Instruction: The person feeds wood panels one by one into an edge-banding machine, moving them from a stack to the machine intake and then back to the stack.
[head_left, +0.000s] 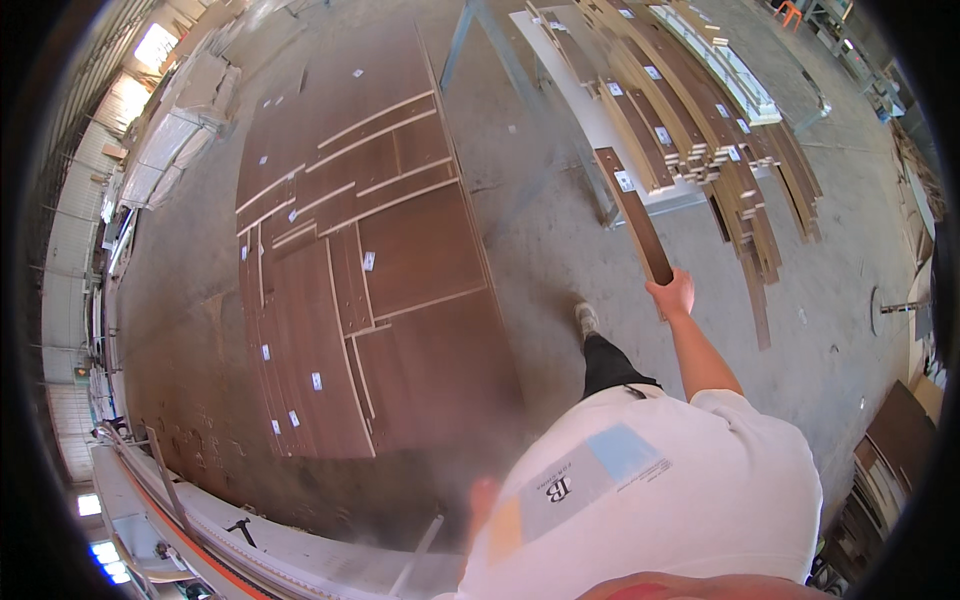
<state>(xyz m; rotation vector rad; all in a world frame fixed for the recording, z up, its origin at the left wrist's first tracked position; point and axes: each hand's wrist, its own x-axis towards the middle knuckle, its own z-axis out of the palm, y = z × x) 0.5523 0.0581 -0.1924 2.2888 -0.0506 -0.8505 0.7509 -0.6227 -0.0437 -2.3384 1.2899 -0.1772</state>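
Observation:
My right hand (674,292) grips the near end of a long, narrow dark brown board (644,228). Its fingers are closed round the edge. A white label (625,181) is stuck near the board's far end, which lies close to the white-topped table (581,113). On that table, several brown strips with pale edges (655,95) are piled up, many with labels. My left hand (485,494) hangs low beside my white shirt, smeared and partly hidden, so its fingers cannot be made out.
Large dark brown panels (420,255) of various sizes lie left of me, several labelled. A long machine with an orange strip (190,525) runs along the lower left. Wrapped stacks (190,110) stand at the far left. More boards (885,450) lean at the right edge.

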